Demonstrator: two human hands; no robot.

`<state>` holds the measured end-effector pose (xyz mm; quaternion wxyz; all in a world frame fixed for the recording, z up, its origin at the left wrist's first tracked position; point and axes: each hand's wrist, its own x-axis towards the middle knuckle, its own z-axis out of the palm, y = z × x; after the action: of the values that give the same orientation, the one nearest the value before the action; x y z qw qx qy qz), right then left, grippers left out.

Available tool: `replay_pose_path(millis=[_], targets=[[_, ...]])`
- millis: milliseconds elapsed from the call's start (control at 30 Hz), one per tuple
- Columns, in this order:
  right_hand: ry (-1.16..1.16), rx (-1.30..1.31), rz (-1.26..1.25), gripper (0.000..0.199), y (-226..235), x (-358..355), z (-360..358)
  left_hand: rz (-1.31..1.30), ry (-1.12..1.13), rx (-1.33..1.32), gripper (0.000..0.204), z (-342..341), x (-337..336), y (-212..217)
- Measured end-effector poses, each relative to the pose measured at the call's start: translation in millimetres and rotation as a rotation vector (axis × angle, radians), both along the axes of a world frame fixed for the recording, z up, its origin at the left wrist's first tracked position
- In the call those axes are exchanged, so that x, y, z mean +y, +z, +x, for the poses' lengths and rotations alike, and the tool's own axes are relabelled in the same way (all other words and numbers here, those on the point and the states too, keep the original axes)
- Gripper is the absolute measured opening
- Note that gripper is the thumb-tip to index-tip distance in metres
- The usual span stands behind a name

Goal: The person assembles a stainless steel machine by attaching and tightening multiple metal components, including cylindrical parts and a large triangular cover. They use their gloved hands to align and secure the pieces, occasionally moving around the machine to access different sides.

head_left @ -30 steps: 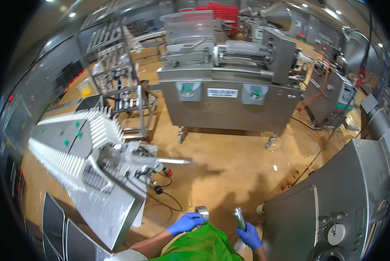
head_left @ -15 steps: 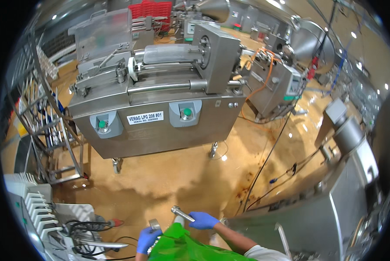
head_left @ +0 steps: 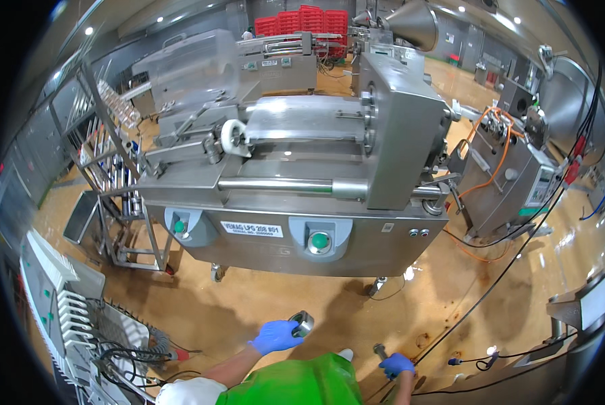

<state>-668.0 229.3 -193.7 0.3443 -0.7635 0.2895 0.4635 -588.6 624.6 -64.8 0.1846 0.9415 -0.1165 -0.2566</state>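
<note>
A gloved left hand (head_left: 276,337) pinches a steel ring (head_left: 302,325) at six o'clock; the right hand (head_left: 397,365), at five o'clock, curls around a steel tube (head_left: 381,352). Both pieces are picked up but apart, and neither is fitted to the machine (head_left: 377,250) at twelve o'clock.

Bright light is thrown from above by small round white ceiling lamps (head_left: 516,19), and glare is returned by the glossy tan floor (head_left: 302,293), where soft shadows are cast. Toward the blackened fisheye rim straight edges are bowed, and the shiny green apron (head_left: 296,383) is slightly blurred.
</note>
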Motion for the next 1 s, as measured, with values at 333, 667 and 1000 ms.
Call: replay_pose_path(millis=[333,667,1000], targets=[[-0.331,-0.664,0.544,0.053,132,-157,132,-0.324,-0.150,-0.131,0.038,152,-195,63],[-0.664,-0.803,0.529,0.041,181,-245,262,-0.889,-0.206,-0.215,0.028,320,-370,130],[-0.364,-1.028,0.655,0.078,204,-384,478,-0.746,-0.028,-0.467,0.024,436,-491,164]])
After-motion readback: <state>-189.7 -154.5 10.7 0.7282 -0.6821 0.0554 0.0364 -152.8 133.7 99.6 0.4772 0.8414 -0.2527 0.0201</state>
